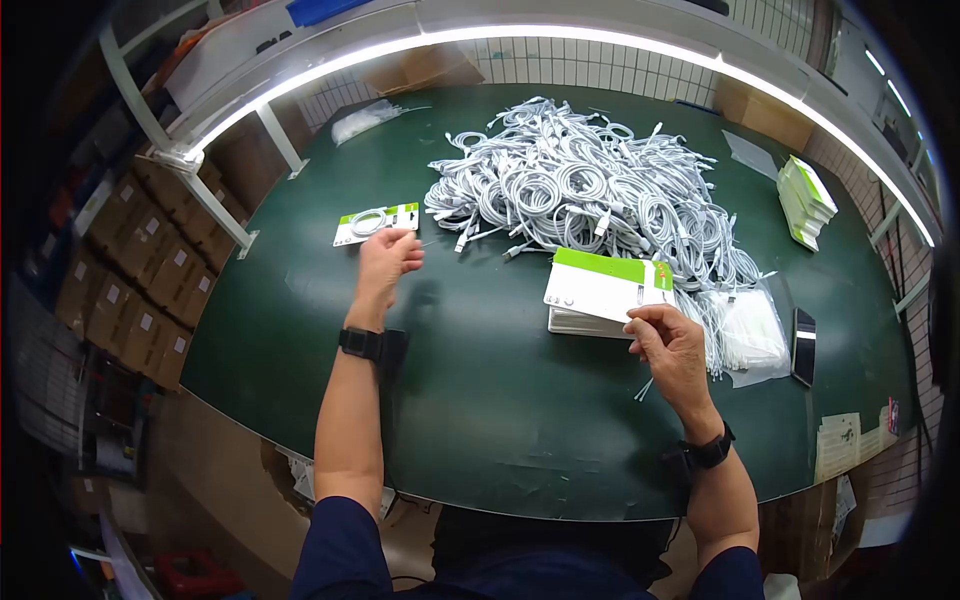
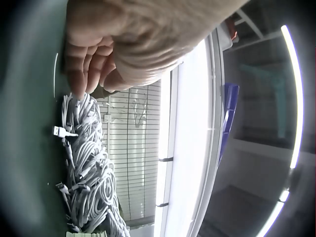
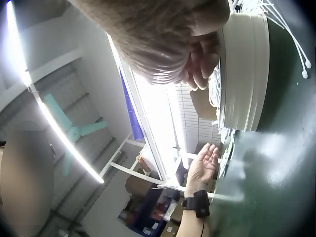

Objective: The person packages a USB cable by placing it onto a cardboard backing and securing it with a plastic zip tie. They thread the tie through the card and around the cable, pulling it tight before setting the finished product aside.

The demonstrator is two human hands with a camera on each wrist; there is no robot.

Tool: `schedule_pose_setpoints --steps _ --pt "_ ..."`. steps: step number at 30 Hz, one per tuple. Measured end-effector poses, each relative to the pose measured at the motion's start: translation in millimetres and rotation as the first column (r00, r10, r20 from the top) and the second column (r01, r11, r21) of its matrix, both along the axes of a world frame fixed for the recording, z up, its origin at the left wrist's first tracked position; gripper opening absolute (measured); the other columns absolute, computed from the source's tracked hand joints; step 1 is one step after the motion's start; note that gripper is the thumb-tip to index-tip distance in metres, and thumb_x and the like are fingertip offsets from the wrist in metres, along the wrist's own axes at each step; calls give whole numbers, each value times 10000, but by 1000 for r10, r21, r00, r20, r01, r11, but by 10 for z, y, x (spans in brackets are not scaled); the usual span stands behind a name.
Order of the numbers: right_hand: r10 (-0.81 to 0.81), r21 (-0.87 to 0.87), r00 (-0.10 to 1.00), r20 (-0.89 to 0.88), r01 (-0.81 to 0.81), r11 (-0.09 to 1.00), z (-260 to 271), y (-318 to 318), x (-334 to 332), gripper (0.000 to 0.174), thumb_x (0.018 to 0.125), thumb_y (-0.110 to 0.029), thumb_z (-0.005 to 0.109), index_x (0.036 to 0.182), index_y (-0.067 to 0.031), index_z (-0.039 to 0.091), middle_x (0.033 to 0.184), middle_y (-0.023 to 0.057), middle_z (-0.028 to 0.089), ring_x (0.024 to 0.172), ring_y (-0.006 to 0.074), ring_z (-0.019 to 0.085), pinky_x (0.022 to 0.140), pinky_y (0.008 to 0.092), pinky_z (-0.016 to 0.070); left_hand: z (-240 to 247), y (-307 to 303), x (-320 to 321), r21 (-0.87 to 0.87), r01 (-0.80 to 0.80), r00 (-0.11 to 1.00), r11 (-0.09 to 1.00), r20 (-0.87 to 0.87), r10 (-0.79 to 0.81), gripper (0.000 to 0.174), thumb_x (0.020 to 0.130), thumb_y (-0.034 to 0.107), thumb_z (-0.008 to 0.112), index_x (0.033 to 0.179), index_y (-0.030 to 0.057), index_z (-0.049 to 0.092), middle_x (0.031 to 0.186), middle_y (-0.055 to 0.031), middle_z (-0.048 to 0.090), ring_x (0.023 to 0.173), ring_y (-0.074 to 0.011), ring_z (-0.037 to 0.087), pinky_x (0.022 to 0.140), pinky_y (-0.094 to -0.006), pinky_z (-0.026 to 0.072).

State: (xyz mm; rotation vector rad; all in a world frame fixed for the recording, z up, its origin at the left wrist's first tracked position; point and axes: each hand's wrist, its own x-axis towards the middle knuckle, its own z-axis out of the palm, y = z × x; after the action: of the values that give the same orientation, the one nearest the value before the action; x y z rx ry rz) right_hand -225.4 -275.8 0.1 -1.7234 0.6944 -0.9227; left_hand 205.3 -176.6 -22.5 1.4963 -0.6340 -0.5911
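Observation:
My right hand (image 1: 672, 350) pinches the near right corner of the top green-and-white packaging card (image 1: 600, 285). That card lies slightly askew over a thick stack of cards (image 3: 244, 69), whose pale edges fill the side of the right wrist view. Over the table at the left, my left hand (image 1: 385, 262) hovers with loosely bent fingers (image 2: 76, 81). Just beyond it lies another green-and-white card (image 1: 350, 232) with a coiled white cable (image 1: 369, 222) on it. A thin pale strand (image 1: 431, 243) shows right by the left fingertips.
A large heap of coiled white cables (image 1: 590, 185) covers the table's far middle. To the right are a bag of white ties (image 1: 752, 330), a phone (image 1: 803, 347) and another card stack (image 1: 806, 200). A lamp bar (image 1: 480, 34) spans the back; cartons (image 1: 150, 275) stand left.

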Motion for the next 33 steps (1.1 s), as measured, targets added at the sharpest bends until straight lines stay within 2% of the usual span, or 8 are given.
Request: schedule_pose_setpoints --steps 5,10,16,21,22,24,27,33 --pt "-4 5 1000 -17 4 1000 17 11 7 135 989 -37 665 1098 20 721 880 66 756 701 82 678 607 215 524 197 -588 -673 35 173 903 984 393 -172 283 922 148 733 1149 -13 680 954 -100 711 800 -164 692 698 -304 599" --pt "10 -70 1000 25 -8 998 -2 40 33 138 963 -62 684 1030 50 728 825 99 738 709 126 694 626 283 548 116 -1256 -573 146 -23 570 989 815 -106 537 889 406 778 1114 -66 656 988 -257 726 922 -398 708 803 -465 546" --pt "-8 -381 986 169 73 922 -164 19 134 99 881 -49 736 944 25 720 849 182 729 765 285 720 689 366 550 -183 -1881 42 196 -157 324 968 936 -137 566 853 476 775 1071 -33 659 1023 -260 710 969 -430 670 868 -471 515" --pt "7 -409 977 213 83 909 -178 24 201 76 838 -34 731 900 8 719 830 177 716 789 355 709 731 417 550 -411 -2177 739 280 -65 318 958 916 -246 337 844 252 656 1004 -36 582 900 -228 625 851 -364 606 839 -454 495" --pt "1 -417 977 213 91 904 -170 6 201 74 834 -37 731 893 7 719 828 175 715 792 360 707 734 423 548 -364 -2158 660 427 -37 571 904 751 -331 306 848 228 632 970 -45 565 869 -214 620 820 -352 607 814 -440 496" --pt "-9 -424 975 220 104 899 -172 4 205 71 827 -42 732 879 5 720 825 173 714 798 370 702 739 434 545 -632 -2330 1250 449 -88 473 889 804 -359 312 867 213 601 1007 -66 590 826 -188 615 771 -335 608 744 -444 501" --pt "-38 -403 977 211 122 907 -160 -18 201 57 827 -53 730 843 1 729 830 176 721 810 369 706 742 431 549 -595 -2185 1191 291 -14 641 957 737 -215 369 892 195 562 1142 -62 649 693 -98 599 583 -202 566 526 -392 450" --pt "-32 -397 973 230 124 909 -151 -28 227 63 813 -57 723 824 3 737 819 185 725 794 370 711 735 427 554 -9 -1558 982 382 400 804 833 289 -519 361 992 294 633 1249 41 631 974 -10 657 704 -101 555 588 -317 435"
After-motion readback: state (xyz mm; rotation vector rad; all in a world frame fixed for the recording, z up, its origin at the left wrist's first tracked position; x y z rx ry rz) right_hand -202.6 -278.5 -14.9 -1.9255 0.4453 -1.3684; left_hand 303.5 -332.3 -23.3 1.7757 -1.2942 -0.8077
